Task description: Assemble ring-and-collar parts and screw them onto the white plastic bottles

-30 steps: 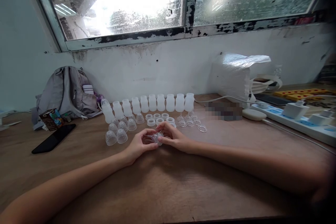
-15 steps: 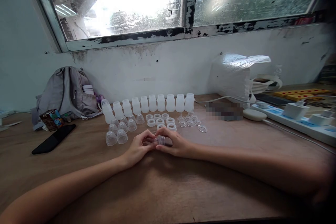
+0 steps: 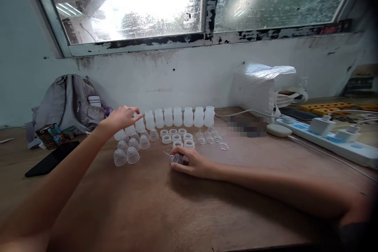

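Observation:
My left hand [image 3: 125,117] is over the left end of a row of frosted white baby bottles [image 3: 188,117], its thumb and fingers apart; whether it touches a bottle I cannot tell. It hides part of the leftmost bottles. Resting on the table, my right hand [image 3: 193,162] is closed around a small clear ribbed piece, apparently a bottle nipple [image 3: 176,159], partly covered by the fingers. White collar rings [image 3: 166,139] sit just beyond it. Clear dome caps [image 3: 133,155] stand in front of the left bottles. Clear flanged nipples [image 3: 223,146] lie to the right of the collars.
A grey backpack [image 3: 69,102], small carton [image 3: 50,136] and black phone [image 3: 53,159] are at left. At right are a white plastic bag [image 3: 260,90], a round white pad [image 3: 279,130] and a power strip [image 3: 327,136] with chargers and cables. A wall and window stand behind.
My left hand has left the clear nipple and moved up and left to the bottle row. My right hand keeps hold of the nipple in about the same place. The view has shifted slightly.

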The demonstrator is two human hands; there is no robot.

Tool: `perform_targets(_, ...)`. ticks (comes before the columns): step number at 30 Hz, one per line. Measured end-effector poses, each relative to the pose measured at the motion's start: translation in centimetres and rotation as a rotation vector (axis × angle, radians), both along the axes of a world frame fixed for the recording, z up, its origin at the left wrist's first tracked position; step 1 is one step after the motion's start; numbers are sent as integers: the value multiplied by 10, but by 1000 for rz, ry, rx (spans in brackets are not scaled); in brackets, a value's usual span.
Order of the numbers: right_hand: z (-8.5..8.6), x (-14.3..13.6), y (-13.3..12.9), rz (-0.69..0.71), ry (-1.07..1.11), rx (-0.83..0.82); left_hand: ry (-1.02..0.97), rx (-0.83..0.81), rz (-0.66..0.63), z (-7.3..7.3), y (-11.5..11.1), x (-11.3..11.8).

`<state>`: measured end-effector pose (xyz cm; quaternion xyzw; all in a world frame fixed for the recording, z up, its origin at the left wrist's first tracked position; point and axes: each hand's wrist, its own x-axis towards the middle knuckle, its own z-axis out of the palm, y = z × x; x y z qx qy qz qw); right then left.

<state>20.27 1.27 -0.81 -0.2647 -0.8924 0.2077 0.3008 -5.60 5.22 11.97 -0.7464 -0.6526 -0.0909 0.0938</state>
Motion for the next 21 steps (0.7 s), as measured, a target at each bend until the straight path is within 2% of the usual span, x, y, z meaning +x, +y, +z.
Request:
perform_targets(2,1,0,-1,14,-7,19,31,-161,162,7,19,-13)
perform_targets(4,2,0,-3,20,-9,26,11,-245,244,8,36,-23)
perform_targets(7,3,-1,-3,22,-5,25,-19,-259,291,1,52,-33)
perform_targets(11,2,-1,-2,25,3,22,-28,-253,308,-10,63,-38)
perform_targets(14,1,0,-2,1,46,34,-17,-192,295,-14,66,-39)
perform_targets(16,1,2,-2,-25,119,44,-17,-138,277,-9,63,-40)
perform_targets(18,2,3,-4,-50,189,36,-24,-90,262,1,55,-41)
perform_targets(21,3,4,-6,-83,267,-30,-59,38,191,22,32,-36)
